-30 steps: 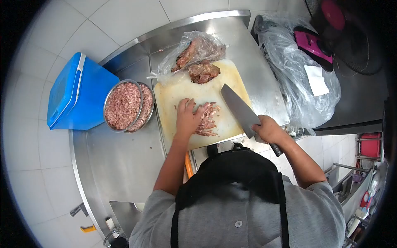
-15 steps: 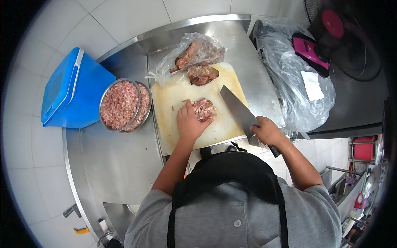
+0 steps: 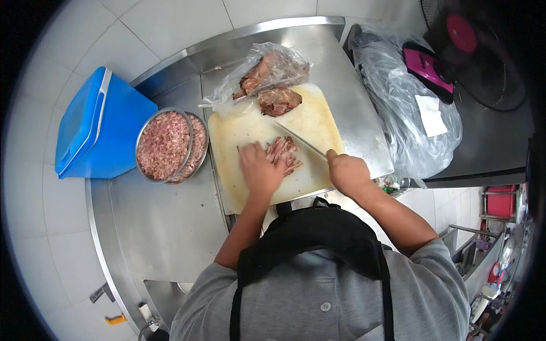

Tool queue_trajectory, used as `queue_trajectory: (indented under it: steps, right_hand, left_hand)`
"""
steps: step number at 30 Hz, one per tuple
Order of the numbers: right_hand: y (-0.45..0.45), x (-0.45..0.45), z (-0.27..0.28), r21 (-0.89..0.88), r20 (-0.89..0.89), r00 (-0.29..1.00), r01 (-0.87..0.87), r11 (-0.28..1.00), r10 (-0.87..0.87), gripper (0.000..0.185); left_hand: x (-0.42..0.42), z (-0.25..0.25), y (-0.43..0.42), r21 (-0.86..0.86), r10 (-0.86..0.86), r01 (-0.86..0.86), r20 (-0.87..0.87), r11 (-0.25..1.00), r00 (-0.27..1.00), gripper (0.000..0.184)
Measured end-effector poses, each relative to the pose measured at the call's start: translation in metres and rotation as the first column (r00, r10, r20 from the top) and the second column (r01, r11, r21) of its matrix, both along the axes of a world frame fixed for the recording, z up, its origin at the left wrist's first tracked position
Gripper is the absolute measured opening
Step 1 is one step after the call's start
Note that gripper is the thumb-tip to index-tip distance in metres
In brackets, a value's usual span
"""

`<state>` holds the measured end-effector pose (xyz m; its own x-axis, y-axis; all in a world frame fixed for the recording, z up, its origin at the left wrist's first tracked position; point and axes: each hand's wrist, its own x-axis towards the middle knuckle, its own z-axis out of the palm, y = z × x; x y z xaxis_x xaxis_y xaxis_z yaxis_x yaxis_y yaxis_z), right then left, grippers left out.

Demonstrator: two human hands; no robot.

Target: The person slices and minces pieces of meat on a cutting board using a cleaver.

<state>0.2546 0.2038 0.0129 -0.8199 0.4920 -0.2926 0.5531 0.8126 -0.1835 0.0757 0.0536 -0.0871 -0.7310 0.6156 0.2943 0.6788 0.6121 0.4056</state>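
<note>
My right hand (image 3: 348, 173) is closed round the handle of a large knife (image 3: 302, 140), whose blade is now edge-on and points up and left over the cutting board (image 3: 233, 128). Against the left side of a pile of cut meat strips (image 3: 284, 152) rests my left hand (image 3: 261, 170), its fingers apart and slightly blurred. A browned meat chunk (image 3: 279, 100) lies at the board's top edge. Next to it, more meat shows through a clear plastic bag (image 3: 293, 68).
Two bowls of diced meat (image 3: 165, 144) stand left of the board, beside a blue cooler box (image 3: 105, 128). On the right are a large plastic-wrapped bundle (image 3: 392, 108), a magenta-and-black device (image 3: 427, 71) and a fan (image 3: 489, 74). A steel counter (image 3: 165, 221) surrounds the board.
The knife has turned from showing its broad side to edge-on, and my right hand has moved left and up with it. Under my left hand, the strips were gathered, then spread slightly.
</note>
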Motion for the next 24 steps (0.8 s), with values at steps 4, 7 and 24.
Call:
queue_trajectory:
  steps: [4,7,24]
  right_hand:
    - [-0.015,-0.006,0.004,-0.018,0.080,0.994,-0.070,0.997,0.071,0.023]
    - [-0.009,0.002,0.005,-0.024,0.060,0.998,0.013,1.000,-0.012,0.021]
    - [-0.015,0.028,0.004,-0.125,0.031,0.962,0.274,0.953,-0.272,0.024]
  left_hand:
    - [-0.045,-0.020,-0.016,-0.021,0.213,-0.216,-0.099,0.976,0.972,0.068]
    - [-0.039,-0.023,-0.008,-0.043,0.038,-0.038,-0.002,0.998,0.999,0.080]
    - [-0.002,-0.007,0.015,0.022,-0.510,0.512,0.137,0.859,0.849,0.078]
